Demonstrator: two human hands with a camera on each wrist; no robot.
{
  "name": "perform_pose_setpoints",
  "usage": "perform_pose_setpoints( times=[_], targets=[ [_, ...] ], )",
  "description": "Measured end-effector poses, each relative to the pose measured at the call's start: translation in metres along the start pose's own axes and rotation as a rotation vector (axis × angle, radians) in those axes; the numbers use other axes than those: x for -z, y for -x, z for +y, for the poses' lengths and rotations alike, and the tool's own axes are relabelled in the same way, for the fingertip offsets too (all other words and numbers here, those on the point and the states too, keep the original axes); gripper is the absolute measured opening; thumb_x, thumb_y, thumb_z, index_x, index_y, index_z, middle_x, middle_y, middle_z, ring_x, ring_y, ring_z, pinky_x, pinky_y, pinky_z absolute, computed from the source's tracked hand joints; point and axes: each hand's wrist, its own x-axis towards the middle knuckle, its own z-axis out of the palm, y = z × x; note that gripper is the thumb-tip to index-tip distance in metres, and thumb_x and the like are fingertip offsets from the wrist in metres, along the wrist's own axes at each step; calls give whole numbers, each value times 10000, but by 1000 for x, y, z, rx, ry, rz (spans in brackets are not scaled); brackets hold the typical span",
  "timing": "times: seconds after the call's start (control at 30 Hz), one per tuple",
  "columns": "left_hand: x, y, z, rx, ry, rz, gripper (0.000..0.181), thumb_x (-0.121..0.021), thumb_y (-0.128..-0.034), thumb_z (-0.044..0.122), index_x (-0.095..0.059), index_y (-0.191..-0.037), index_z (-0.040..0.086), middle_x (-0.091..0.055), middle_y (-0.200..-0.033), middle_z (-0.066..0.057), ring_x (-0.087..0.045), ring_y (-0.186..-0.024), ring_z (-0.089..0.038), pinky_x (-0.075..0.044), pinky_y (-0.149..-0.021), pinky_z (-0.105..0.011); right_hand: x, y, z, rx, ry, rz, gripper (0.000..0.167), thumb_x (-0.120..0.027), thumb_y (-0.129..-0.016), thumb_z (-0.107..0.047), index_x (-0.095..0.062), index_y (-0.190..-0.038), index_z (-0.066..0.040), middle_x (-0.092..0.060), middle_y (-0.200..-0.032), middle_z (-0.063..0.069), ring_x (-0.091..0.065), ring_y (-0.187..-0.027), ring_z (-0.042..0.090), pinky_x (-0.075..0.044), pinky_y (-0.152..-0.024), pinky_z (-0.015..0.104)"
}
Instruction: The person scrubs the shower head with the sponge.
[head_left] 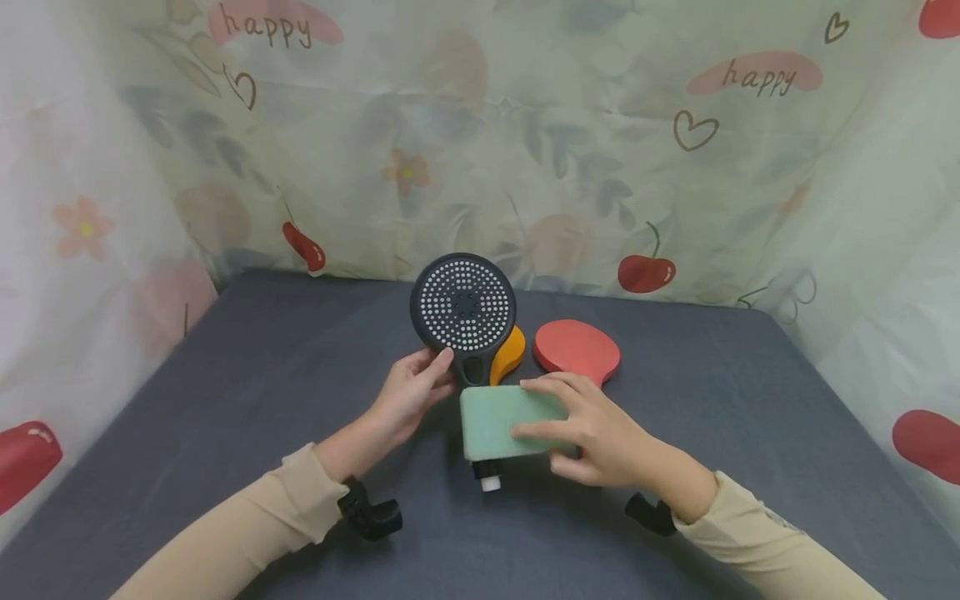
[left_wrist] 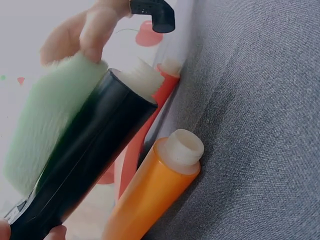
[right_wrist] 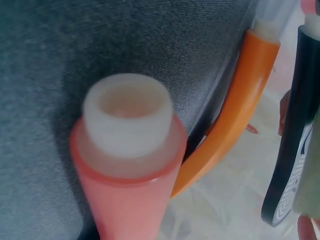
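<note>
My left hand (head_left: 408, 392) grips a black shower head (head_left: 463, 304) at its neck, thumb in front. Its round face of pale nozzles is turned up toward the head camera. Between the fingers and thumb of my right hand (head_left: 607, 433) is a pale green sponge (head_left: 491, 421), which covers most of the black handle. In the left wrist view the sponge (left_wrist: 47, 120) lies along one side of that handle (left_wrist: 95, 145), whose white threaded end sticks out. The right wrist view shows the black shower head (right_wrist: 292, 135) and sponge at its right edge.
Behind the hands lie an orange shower head (head_left: 510, 357) and a red shower head (head_left: 577, 346) on the dark grey table (head_left: 225, 400). Their white threaded ends point toward the person. A printed curtain (head_left: 495, 150) surrounds the table's back and sides.
</note>
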Motion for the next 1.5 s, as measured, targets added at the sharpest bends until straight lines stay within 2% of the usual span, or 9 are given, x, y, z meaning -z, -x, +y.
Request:
perform_pose_setpoints(
  times=[0.33,0.7,0.8,1.0,1.1,1.17,1.3,1.4,1.5],
  targets=[
    [-4,4,2,-4,45,-36,458,-424,-1001,188,-365,-1393,-41,-440,-1407,-220,-465,-1275,-335,-419,-1029,-430,-5,-6,19,-143,71,144,424,-591,-719,-138,-659,-1126,-237,-475,-1306,190,-476,-1136,311,-434,-889,479],
    [-1,4,5,3,65,-13,443,-410,-1006,178,-369,-1390,-40,-436,-1413,-212,-461,-1279,-338,-420,-1032,-434,3,7,15,-111,-27,44,461,-609,-676,-124,-646,-1111,-275,-491,-1297,164,-460,-1154,275,-395,-893,482],
    [-1,4,6,6,65,-12,440,-411,-1005,181,-376,-1388,-34,-443,-1408,-210,-466,-1275,-332,-420,-1033,-430,4,6,15,-116,-10,56,457,-602,-680,-117,-650,-1110,-266,-489,-1299,165,-463,-1151,275,-402,-886,486],
    [-2,5,5,12,54,-32,435,-410,-1005,182,-382,-1389,-21,-451,-1399,-212,-534,-1208,-257,-435,-1023,-404,2,-1,19,-164,44,139,441,-610,-694,-102,-660,-1110,-240,-486,-1292,175,-478,-1131,297,-431,-849,529],
    [-1,5,5,5,56,-32,432,-408,-1005,181,-386,-1385,-24,-456,-1392,-219,-576,-1125,-191,-451,-1009,-386,2,-2,19,-167,32,130,435,-598,-707,-114,-654,-1119,-242,-480,-1299,177,-476,-1139,297,-430,-871,513],
    [-1,5,5,0,60,-21,430,-409,-1005,183,-391,-1380,-28,-457,-1388,-223,-586,-1091,-167,-455,-1006,-383,2,-2,17,-158,15,101,442,-601,-707,-124,-646,-1128,-252,-475,-1306,173,-470,-1146,287,-430,-880,493],
    [1,4,8,4,73,5,441,-411,-1006,195,-382,-1387,-26,-450,-1400,-214,-545,-1203,-257,-437,-1019,-400,2,-1,10,-103,-61,37,461,-622,-707,-132,-639,-1144,-277,-473,-1322,156,-451,-1182,269,-418,-916,465],
    [2,3,10,13,80,21,448,-417,-1004,209,-381,-1392,-13,-454,-1404,-199,-473,-1275,-315,-428,-1022,-412,2,0,3,-32,-119,15,466,-626,-704,-133,-638,-1142,-292,-482,-1326,141,-447,-1197,251,-410,-933,438],
    [3,2,11,13,85,33,448,-419,-1003,212,-384,-1392,-5,-459,-1402,-194,-477,-1274,-311,-432,-1018,-409,1,1,-4,46,-156,3,477,-622,-696,-130,-629,-1142,-299,-486,-1320,130,-447,-1190,233,-416,-930,418]
  ],
)
